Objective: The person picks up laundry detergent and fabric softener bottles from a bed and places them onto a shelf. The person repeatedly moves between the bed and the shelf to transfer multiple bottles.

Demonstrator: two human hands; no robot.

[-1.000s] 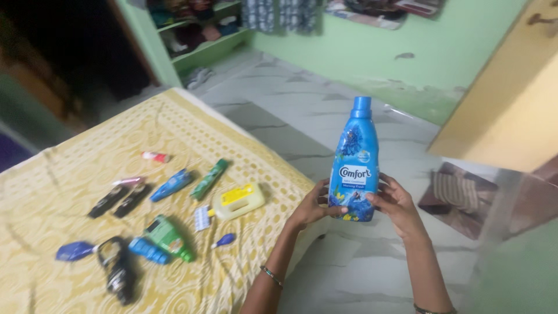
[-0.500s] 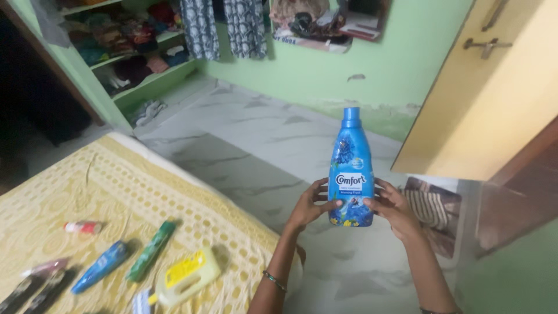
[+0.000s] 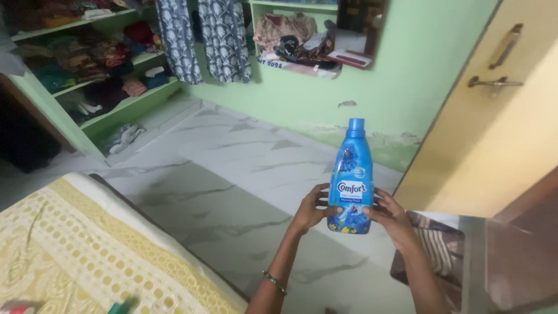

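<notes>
Marble floor (image 3: 232,174) around held bottle (image 3: 351,174)

Below and left of the left grip (image 3: 314,210), a bed (image 3: 87,256) with a yellow patterned cover fills the lower-left corner. At its near edge lie a red-and-white item (image 3: 14,307) and a green one (image 3: 119,306), both cut off and blurred. Under both grips spreads a white marble floor (image 3: 232,168); a striped mat (image 3: 437,247) lies on it just right of the right grip (image 3: 390,218). Far left and above, green wall shelves (image 3: 125,104) carry folded clothes (image 3: 87,58).
</notes>
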